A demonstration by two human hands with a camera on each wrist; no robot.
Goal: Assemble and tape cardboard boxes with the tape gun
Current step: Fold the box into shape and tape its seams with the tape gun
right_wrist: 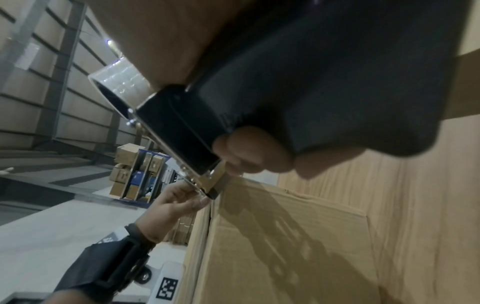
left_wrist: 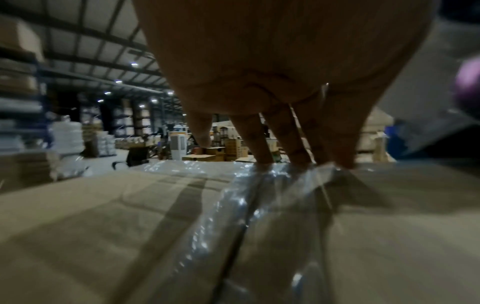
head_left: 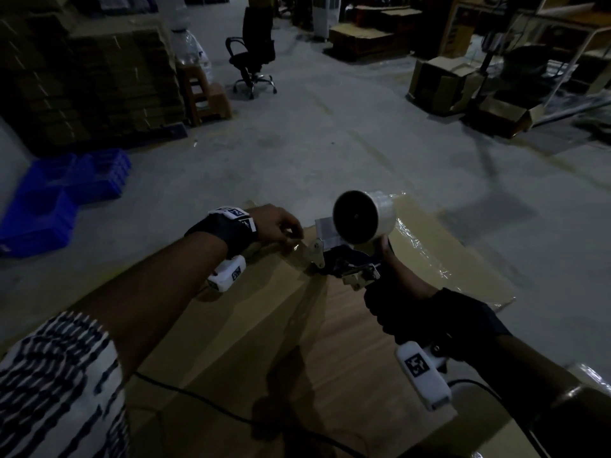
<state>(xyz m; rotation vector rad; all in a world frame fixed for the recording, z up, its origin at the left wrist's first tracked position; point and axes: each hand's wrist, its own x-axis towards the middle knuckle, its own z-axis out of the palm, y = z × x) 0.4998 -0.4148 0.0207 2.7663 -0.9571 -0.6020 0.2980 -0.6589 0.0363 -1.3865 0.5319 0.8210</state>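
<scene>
Tape [left_wrist: 259, 205] is being laid along the seam of the box [head_left: 264, 325], which is lying flat-topped in front of the person, with the gun [head_left: 347, 256] at its far end. The gun is being gripped by the right hand [head_left: 393, 285], whose fingers are curled round the handle, probably so that the blade end is kept low against the cardboard while the roll [head_left: 363, 216] is held up clear of it. Just left of the gun, the loose tape end is being pinched or pressed at the seam by the left hand [head_left: 281, 226]; its fingers [left_wrist: 262, 144] are pointing down, close together, with their tips on the film, likely to anchor it near the box edge before the strip is cut. Whether the thumb is closing on the tape cannot be told. The right hand is being half hidden by shadow and a dark wrist strap. The blade is too dim to make out, and the box's near end is being cut off by the head view.
</scene>
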